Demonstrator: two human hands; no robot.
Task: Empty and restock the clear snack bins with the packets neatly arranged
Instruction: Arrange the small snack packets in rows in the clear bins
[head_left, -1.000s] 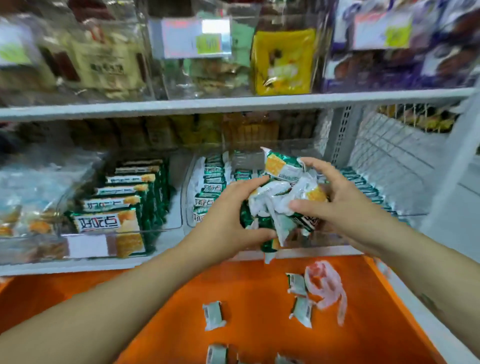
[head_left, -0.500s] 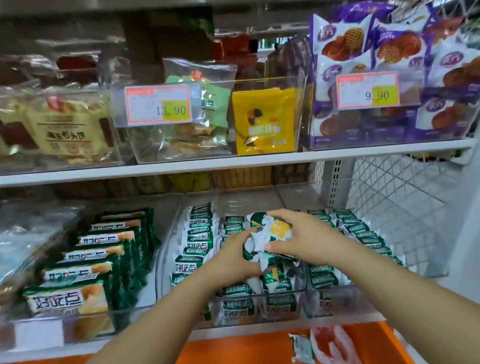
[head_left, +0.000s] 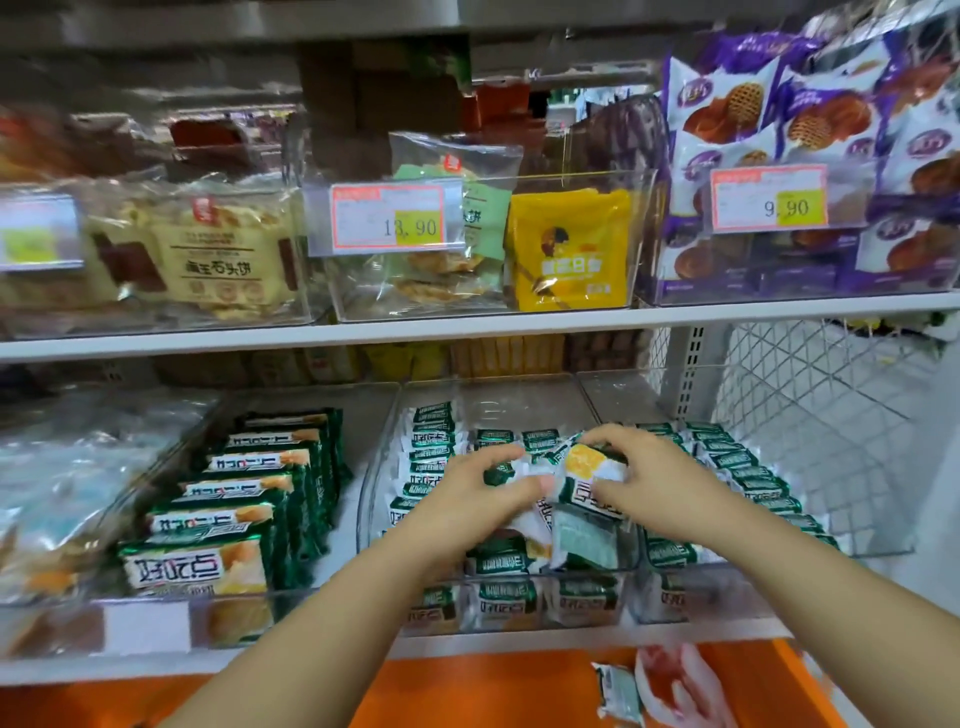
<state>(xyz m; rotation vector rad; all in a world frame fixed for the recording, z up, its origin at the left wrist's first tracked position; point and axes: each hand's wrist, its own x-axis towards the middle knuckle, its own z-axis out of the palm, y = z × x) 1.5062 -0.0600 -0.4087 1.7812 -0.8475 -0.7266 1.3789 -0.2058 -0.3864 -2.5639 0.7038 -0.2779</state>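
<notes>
Both hands grip one bundle of small green-and-white packets (head_left: 582, 467). The left hand (head_left: 467, 499) curls its fingers round the bundle from the left. The right hand (head_left: 665, 483) pinches it from the right between thumb and fingers. The bundle hangs just above the middle clear bin (head_left: 493, 395) on the lower shelf (head_left: 519, 642).

Restocking appears to be well under way but not finished. A standing row of packets (head_left: 431, 441) lines the left side of this bin, and more packets fill its near end. Its far end shows bare plastic. The packets directly beneath the hands lie at odd angles and probably need straightening.

The right bin (head_left: 857, 519) already holds tidy packet rows (head_left: 737, 467). To the left, larger green packs (head_left: 208, 525) stand in file.

Below the shelf, one loose packet (head_left: 618, 693) lies on an orange surface (head_left: 467, 691), not yet shelved. More may lie out of view.
</notes>
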